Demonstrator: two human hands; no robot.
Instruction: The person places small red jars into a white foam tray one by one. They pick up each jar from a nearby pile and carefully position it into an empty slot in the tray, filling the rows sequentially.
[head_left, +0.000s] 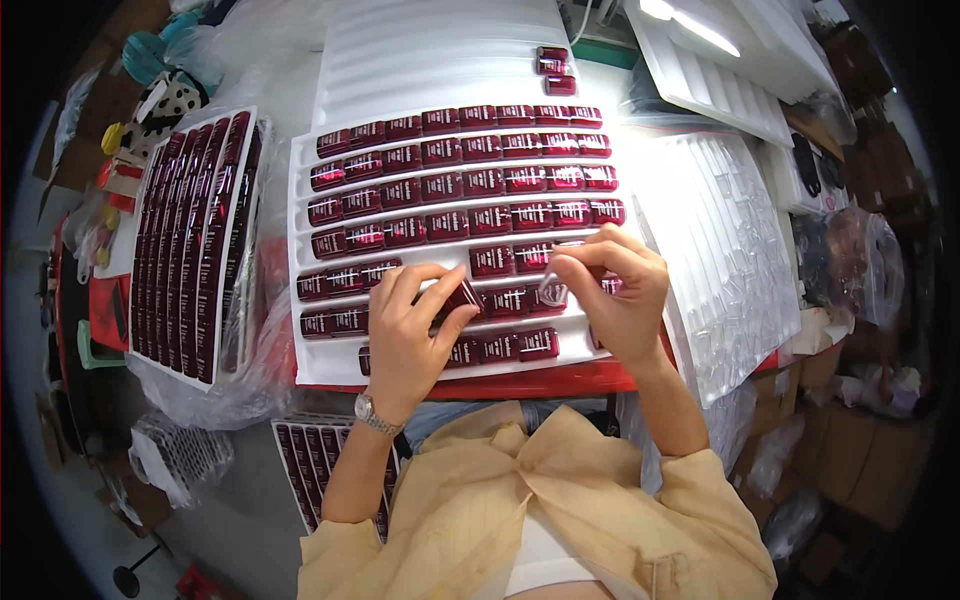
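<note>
A glossy dark-red container [463, 298] is gripped by the left hand [410, 322] over the ribbed white tray [575, 343]; a clear piece [552, 291] is pinched narrowly by the right hand [625, 290]. Bare groove is seen near the front edge.

Left hand [408, 322]: we curl fingers toward thumb
Right hand [630, 298]: our thumb and forefinger pinch
Forearms [352, 478]: ours converge forward
</note>
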